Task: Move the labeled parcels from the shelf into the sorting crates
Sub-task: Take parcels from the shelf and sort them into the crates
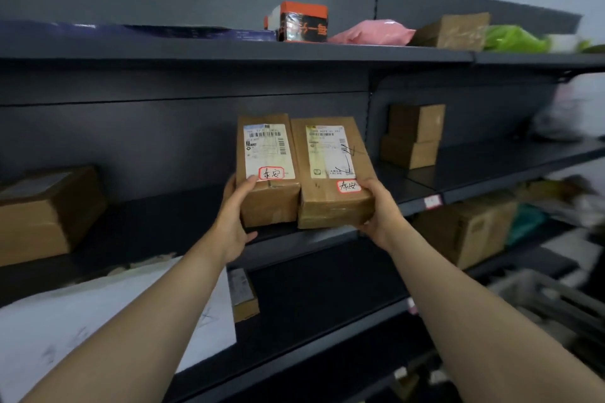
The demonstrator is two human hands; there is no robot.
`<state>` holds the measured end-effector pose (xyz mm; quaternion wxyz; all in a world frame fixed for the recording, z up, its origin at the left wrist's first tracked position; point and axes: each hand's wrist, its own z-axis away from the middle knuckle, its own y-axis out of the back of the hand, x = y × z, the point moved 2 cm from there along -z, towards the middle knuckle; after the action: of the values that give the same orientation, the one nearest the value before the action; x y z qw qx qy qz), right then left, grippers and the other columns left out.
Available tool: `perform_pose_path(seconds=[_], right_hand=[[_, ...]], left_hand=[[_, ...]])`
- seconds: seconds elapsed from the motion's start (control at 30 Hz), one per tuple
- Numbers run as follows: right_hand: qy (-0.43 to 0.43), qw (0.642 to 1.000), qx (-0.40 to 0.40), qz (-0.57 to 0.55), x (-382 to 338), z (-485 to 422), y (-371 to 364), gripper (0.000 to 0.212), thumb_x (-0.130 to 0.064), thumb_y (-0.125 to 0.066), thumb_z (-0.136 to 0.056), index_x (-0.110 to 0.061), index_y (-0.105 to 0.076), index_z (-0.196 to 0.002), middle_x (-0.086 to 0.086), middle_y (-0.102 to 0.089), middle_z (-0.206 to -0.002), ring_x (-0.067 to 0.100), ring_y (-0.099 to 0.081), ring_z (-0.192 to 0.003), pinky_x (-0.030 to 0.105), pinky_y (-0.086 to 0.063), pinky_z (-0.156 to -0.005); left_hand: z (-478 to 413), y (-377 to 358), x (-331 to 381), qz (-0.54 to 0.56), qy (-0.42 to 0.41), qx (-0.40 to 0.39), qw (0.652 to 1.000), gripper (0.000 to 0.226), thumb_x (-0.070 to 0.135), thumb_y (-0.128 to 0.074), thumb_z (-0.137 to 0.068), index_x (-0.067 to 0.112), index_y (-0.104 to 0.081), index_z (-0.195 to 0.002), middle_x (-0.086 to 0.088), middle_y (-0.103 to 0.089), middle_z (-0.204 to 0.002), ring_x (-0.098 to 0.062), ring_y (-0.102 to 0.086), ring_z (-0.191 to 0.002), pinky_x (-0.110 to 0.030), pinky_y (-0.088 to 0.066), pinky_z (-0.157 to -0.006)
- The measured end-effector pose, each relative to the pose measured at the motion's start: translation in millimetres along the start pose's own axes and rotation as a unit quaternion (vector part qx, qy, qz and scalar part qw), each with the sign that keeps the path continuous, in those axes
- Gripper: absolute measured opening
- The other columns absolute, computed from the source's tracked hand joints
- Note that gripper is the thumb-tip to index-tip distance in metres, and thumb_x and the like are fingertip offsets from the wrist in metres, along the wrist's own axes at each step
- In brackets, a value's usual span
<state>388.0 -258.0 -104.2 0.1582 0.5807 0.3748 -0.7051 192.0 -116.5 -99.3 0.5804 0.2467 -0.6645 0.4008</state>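
Two brown cardboard parcels stand side by side at the front of the middle shelf [458, 186], each with a white shipping label and a red-edged handwritten sticker. My left hand [234, 219] grips the left parcel [266, 173] at its lower left corner, thumb on top near the sticker. My right hand [381, 213] grips the right parcel [330, 180] at its lower right corner, fingers underneath. The parcels touch each other along their long sides.
The dark metal shelving holds more boxes: a brown box [45, 213] at left, two stacked small boxes [414, 137] at right, an orange-black box [302, 23], a pink bag [373, 33] and a green bag [514, 39] on top. A large white parcel [98, 321] lies below. Grey crates [556, 301] are blurred at the lower right.
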Motion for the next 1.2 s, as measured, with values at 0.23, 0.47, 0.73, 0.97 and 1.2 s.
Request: perform_pose_path(seconds=[0.23, 0.47, 0.73, 0.97, 1.2], right_hand=[[0.003, 0.988, 0.157, 0.009, -21, 83, 145, 0.04, -0.046, -0.059, -0.086, -0.029, -0.055, -0.122, 0.001, -0.068, -0.112, 0.019, -0.062, -0.104, 0.039, -0.053, -0.085], [-0.117, 0.947, 0.3, 0.004, -33, 166, 313, 0.032, -0.047, -0.059, -0.087, -0.018, -0.061, -0.101, 0.007, -0.068, -0.092, 0.024, -0.064, -0.084, 0.036, -0.051, -0.073], [-0.172, 0.853, 0.491, 0.039, -32, 261, 533, 0.036, -0.039, -0.066, -0.087, -0.012, -0.057, -0.11, 0.014, -0.065, -0.1, 0.028, -0.062, -0.08, 0.034, -0.047, -0.06], [-0.196, 0.768, 0.609, 0.006, 46, 282, 700, 0.093, -0.066, -0.068, -0.045, -0.027, -0.049, -0.127, 0.011, -0.059, -0.118, 0.035, -0.057, -0.105, 0.053, -0.049, -0.093], [-0.25, 0.763, 0.595, -0.033, 103, 249, 741, 0.09, -0.064, -0.068, -0.061, -0.024, -0.041, -0.137, 0.011, -0.055, -0.125, 0.036, -0.055, -0.11, 0.053, -0.047, -0.096]], left_hand=[[38, -123, -52, -0.038, 0.071, -0.131, 0.988, 0.059, 0.059, -0.056, -0.08, 0.051, -0.03, -0.133, 0.005, -0.047, -0.13, -0.027, -0.047, -0.118, -0.055, -0.036, -0.099], [87, -285, -157, -0.062, 0.208, -0.22, 0.951, 0.044, 0.051, -0.059, -0.082, 0.036, -0.049, -0.123, -0.001, -0.057, -0.115, -0.022, -0.055, -0.101, -0.04, -0.05, -0.069], [157, -480, -294, -0.156, 0.315, -0.306, 0.885, 0.043, 0.051, -0.061, -0.081, 0.03, -0.051, -0.117, -0.007, -0.056, -0.109, -0.027, -0.049, -0.107, -0.045, -0.043, -0.086], [171, -557, -398, -0.238, 0.349, -0.327, 0.845, 0.066, 0.059, -0.065, -0.071, 0.035, -0.046, -0.129, -0.009, -0.054, -0.124, -0.03, -0.048, -0.114, -0.048, -0.044, -0.088], [155, -614, -483, -0.313, 0.356, -0.383, 0.793, 0.065, 0.054, -0.063, -0.078, 0.037, -0.038, -0.135, -0.008, -0.048, -0.129, -0.029, -0.045, -0.113, -0.048, -0.043, -0.092]])
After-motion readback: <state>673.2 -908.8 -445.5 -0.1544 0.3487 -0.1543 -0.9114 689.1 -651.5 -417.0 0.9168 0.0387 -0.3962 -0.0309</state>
